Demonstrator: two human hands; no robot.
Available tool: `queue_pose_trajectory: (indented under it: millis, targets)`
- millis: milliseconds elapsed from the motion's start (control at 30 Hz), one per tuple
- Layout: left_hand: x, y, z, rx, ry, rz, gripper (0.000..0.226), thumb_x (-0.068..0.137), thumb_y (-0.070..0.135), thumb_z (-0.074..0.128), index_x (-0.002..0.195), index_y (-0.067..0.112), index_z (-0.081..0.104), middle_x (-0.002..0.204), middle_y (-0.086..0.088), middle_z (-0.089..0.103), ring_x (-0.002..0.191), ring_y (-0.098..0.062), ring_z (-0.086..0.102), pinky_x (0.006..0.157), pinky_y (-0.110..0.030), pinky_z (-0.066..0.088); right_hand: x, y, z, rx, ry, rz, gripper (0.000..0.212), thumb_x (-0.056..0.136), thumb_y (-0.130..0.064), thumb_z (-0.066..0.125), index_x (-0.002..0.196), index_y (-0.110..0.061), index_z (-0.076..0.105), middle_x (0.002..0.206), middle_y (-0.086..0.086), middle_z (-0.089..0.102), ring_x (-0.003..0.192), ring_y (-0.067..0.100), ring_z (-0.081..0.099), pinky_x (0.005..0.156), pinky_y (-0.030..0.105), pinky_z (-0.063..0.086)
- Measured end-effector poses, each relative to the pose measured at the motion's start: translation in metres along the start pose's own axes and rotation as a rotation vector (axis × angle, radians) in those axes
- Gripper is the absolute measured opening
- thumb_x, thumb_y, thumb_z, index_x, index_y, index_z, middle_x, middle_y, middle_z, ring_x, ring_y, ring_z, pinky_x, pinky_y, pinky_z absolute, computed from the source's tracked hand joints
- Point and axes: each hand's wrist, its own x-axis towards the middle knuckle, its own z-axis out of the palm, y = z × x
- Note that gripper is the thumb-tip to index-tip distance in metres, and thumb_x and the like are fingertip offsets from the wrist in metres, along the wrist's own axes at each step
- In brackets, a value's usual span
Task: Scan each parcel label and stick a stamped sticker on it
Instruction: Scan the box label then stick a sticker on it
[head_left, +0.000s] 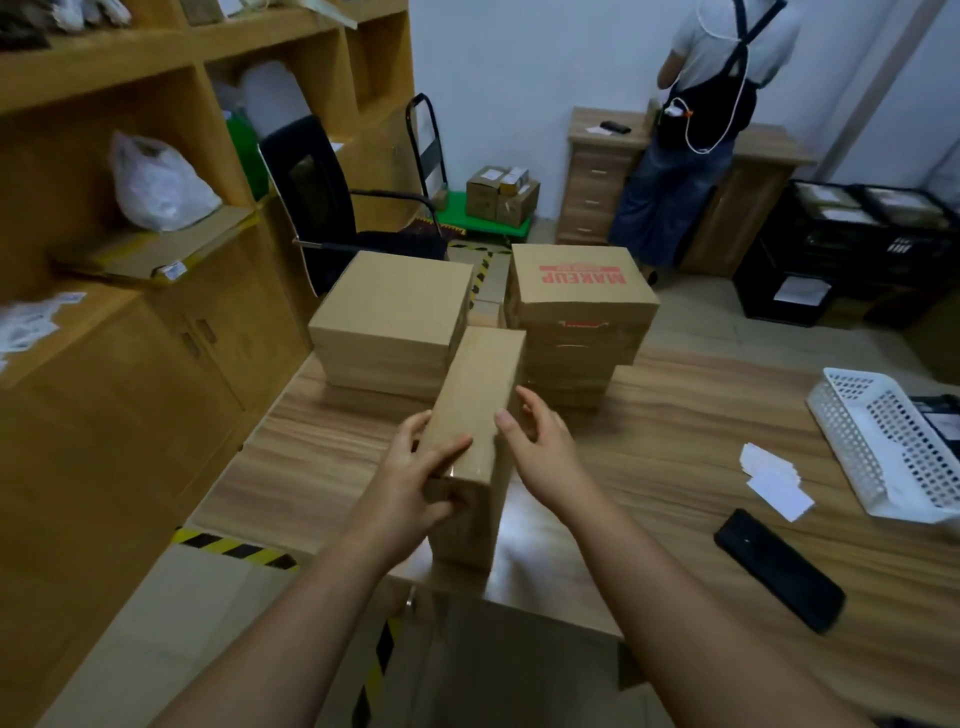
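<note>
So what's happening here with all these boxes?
Someone is sorting parcels at a wooden table. Their left hand grips a narrow cardboard box standing near the table's front edge, while the right hand is open beside it. Two stacks of boxes wait behind. No label shows on the held box. White stickers and a black phone lie to the right.

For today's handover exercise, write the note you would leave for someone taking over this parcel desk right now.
Left hand grips the narrow parcel standing at the table's near edge; right hand is open beside it, fingertips at its edge.
Two box stacks behind it: plain stack on the left, MAKEUP box stack on the right.
White stickers, black phone and white basket lie to the right.
No label or sticker shows on any parcel face in view; scanning and sticking all appear left to do.
</note>
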Motion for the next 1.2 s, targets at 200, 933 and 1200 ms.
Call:
queue_pose_trajectory:
  millis: [200, 933, 1200]
  targets:
    - [0.014, -0.014, 0.020, -0.171, -0.030, -0.121, 0.119, 0.065, 0.022, 0.089, 0.144, 0.061, 0.010, 0.143, 0.022, 0.035, 0.123, 0.000, 0.046, 0.098, -0.027, 0.047, -0.002, 0.015, -0.001, 0.099, 0.019, 0.065, 0.060, 0.095, -0.032, 0.059, 0.149, -0.035, 0.032, 0.139, -0.002, 0.047, 0.117, 0.013, 0.053, 0.102, 0.045, 0.049]
    - [0.041, 0.002, 0.180, 0.649, -0.424, -0.096, 0.080, 0.078, 0.080, 0.014, 0.152, 0.048, 0.010, 0.164, 0.008, -0.011, 0.150, -0.027, -0.013, 0.117, -0.050, -0.004, -0.016, 0.176, -0.089, -0.554, 0.000, 0.190, 0.054, 0.097, -0.040, 0.055, 0.148, -0.028, 0.042, 0.163, 0.002, 0.013, 0.148, 0.022, 0.010, 0.118, 0.029, 0.010]
    - [0.057, 0.040, 0.235, 0.625, -0.379, -0.123, 0.084, 0.073, 0.078, 0.014, 0.151, 0.047, 0.016, 0.164, 0.012, -0.010, 0.150, -0.024, -0.015, 0.119, -0.050, -0.007, -0.019, 0.239, -0.211, -0.499, 0.121, 0.099, 0.052, 0.094, -0.038, 0.061, 0.143, -0.024, 0.049, 0.152, 0.001, 0.036, 0.139, 0.020, 0.030, 0.117, 0.036, 0.027]
